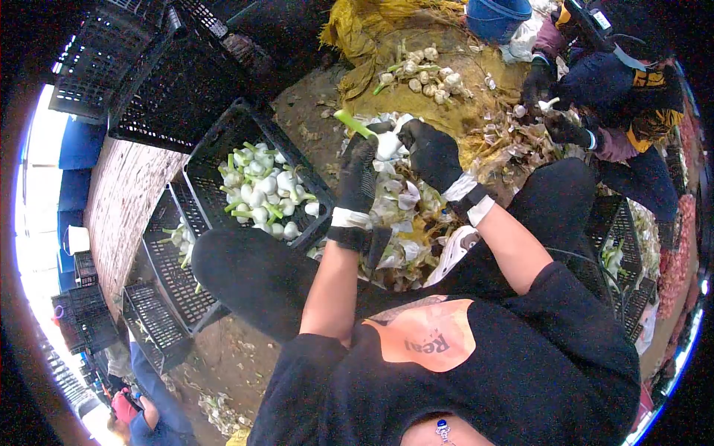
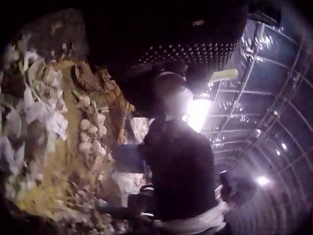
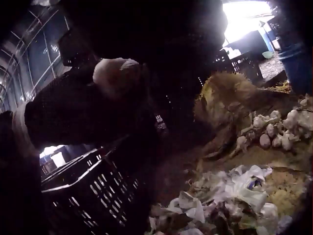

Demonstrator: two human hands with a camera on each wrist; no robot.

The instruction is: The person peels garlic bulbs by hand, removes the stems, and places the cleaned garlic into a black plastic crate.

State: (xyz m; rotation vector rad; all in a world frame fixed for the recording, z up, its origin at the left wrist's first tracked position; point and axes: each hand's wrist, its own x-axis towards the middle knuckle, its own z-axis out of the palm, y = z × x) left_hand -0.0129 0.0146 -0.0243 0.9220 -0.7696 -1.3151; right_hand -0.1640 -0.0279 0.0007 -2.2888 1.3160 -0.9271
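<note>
Both hands wear dark gloves with white bands at the wrists and meet in front of the lap. My left hand (image 1: 358,167) grips a garlic bulb (image 1: 387,146), its cut green stem (image 1: 352,122) sticking out past the fingers to the upper left. Fingers of my right hand (image 1: 435,154) are curled against the bulb's other side, where white skin shows. The left wrist view has the pale bulb (image 2: 177,100) between the dark gloves, and the stem (image 2: 225,75). From the right wrist, the bulb (image 3: 116,76) appears above my left hand (image 3: 73,112); much of the right glove is lost in shadow.
A black crate (image 1: 249,111) of trimmed garlic (image 1: 264,186) stands by the left knee, more crates behind it. Loose skins (image 1: 398,204) cover the ground below the hands. Untrimmed garlic (image 1: 428,78) lies on yellow sacking near a blue bucket (image 1: 497,18). Another person's gloved hand (image 1: 569,128) works at right.
</note>
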